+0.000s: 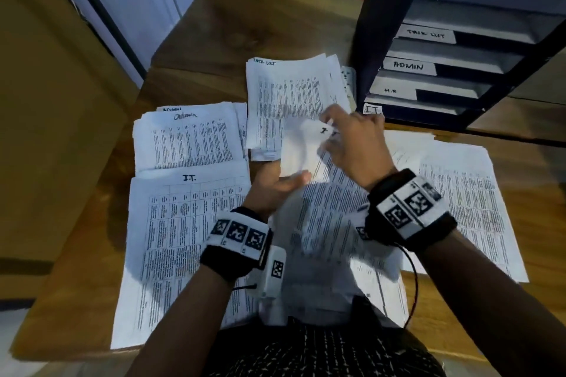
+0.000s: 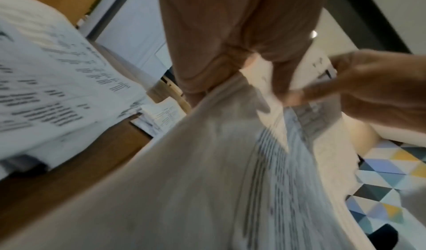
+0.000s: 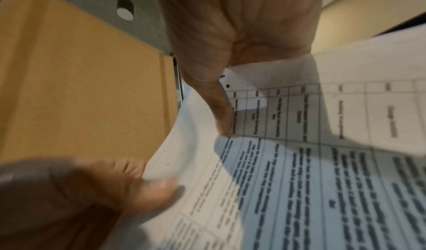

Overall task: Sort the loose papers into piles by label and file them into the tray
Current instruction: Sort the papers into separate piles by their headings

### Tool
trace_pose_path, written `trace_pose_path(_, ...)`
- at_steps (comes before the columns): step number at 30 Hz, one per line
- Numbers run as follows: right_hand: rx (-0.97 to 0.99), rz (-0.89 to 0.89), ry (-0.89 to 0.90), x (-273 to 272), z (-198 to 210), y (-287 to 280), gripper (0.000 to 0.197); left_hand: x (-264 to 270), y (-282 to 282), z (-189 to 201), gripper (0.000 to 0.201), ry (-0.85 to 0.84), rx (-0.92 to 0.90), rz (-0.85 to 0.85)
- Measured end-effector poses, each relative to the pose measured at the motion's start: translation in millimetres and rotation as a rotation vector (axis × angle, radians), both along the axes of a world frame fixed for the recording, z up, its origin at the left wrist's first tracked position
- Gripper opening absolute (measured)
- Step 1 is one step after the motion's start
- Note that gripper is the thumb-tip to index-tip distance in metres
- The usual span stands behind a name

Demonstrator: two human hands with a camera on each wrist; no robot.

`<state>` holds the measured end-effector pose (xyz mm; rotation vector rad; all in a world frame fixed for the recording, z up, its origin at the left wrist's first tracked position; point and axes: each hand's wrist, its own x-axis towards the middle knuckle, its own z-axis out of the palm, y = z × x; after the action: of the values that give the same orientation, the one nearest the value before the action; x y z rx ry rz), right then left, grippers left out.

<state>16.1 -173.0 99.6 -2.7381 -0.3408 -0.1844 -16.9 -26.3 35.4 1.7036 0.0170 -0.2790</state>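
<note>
So the person's got a bunch of loose sheets (image 1: 321,217) lifted off the desk (image 1: 245,18) in front of them. Left hand (image 1: 275,190) grips the near-left edge, thumb on top, fingers underneath. Right hand (image 1: 355,147) pinches the top corner of the front sheet, thumb pressed on the printed table in the wrist view. That corner is marked, looks like "I.T." but it's blurry.

What could go wrong: it's thin floppy printer paper, already bowing and curling between the hands, so a pinch on only one sheet could let the ones behind slide out or crease. And the I.T. pile (image 1: 183,223) at 9 o'clock sits right against the Admin pile (image 1: 186,141) at 10, so a sloppy drop could mix labels.

Task List pile (image 1: 294,92) is at 12, the dark tiered tray (image 1: 382,40) with taped white labels at 1 to 2. Desk is smooth wood grain.
</note>
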Motion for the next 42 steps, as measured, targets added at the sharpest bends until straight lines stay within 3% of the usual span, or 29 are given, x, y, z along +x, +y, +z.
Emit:
trace_pose_path(3,0.111,-0.132,-0.103,5.4,14.0,3.9,0.052,3.4,4.6,15.2,0.017,-0.155,0.074,0.223)
trace_pose_path(6,0.266,-0.425,-0.203,5.4,14.2,-7.3,0.069,12.5,27.8,36.4,0.004,-0.135,-0.029,0.423)
trace_pose_path(8,0.562,-0.434,-0.022,5.1,6.5,-11.1,0.069,20.9,55.1,43.9,0.012,-0.135,-0.061,0.548)
trace_pose_path(10,0.889,-0.297,0.32,1.1,-6.3,-2.8,0.044,27.5,81.5,45.2,0.027,-0.142,-0.052,0.605)
trace_pose_path(11,0.951,-0.223,0.433,-2.8,-13.3,5.3,0.026,29.1,92.7,43.9,0.031,-0.121,-0.03,0.612)
trace_pose_path(12,0.946,-0.176,0.478,-8.4,-19.3,16.1,0.014,28.2,101.8,42.3,0.031,-0.083,0.008,0.619)
trace_pose_path(14,0.88,-0.13,0.54,-20.3,-35.6,40.5,0.012,27.0,119.5,30.0,0.036,-0.027,0.135,0.634)
trace_pose_path(18,0.74,-0.057,0.802,-49.5,-69.0,81.0,0.028,13.7,156.9,-6.4,0.047,0.2,0.593,0.598)
trace_pose_path(19,0.666,-0.068,0.841,-55.3,-76.0,87.5,0.032,9.6,165.8,-17.1,0.045,0.259,0.649,0.586)
trace_pose_path(22,0.381,-0.055,0.917,-66.4,-92.6,102.2,0.069,-9.5,182.1,-39.7,0.038,0.367,0.778,0.541)
trace_pose_path(24,0.227,-0.014,0.901,-73.9,-97.6,110.0,0.076,-22.5,185.3,-51.4,0.038,0.429,0.901,0.527)
trace_pose_path(27,0.138,-0.005,0.818,-81.3,-99.1,120.2,0.072,-33.7,180.4,-56.9,0.049,0.539,0.868,0.648)
trace_pose_path(30,0.011,0.019,0.757,-91.7,-101.1,131.6,0.079,-34.5,170.0,-58.3,0.063,0.554,0.826,0.723)
trace_pose_path(33,-0.033,0.052,0.759,-96.0,-104.3,138.8,0.07,-32.6,160.7,-60.4,0.071,0.565,0.787,0.761)
trace_pose_path(37,0.165,0.037,0.782,-83.8,-92.5,124.3,0.038,-25.7,144.4,-53.4,0.083,0.56,0.711,0.819)
trace_pose_path(40,0.315,0.005,0.645,-66.2,-74.2,96.7,0.048,-9.9,126.3,-40.7,0.078,0.462,0.734,0.776)
trace_pose_path(42,0.364,-0.044,0.589,-50.5,-64.8,72.6,0.052,4.0,111.0,-32.4,0.064,0.368,0.754,0.631)
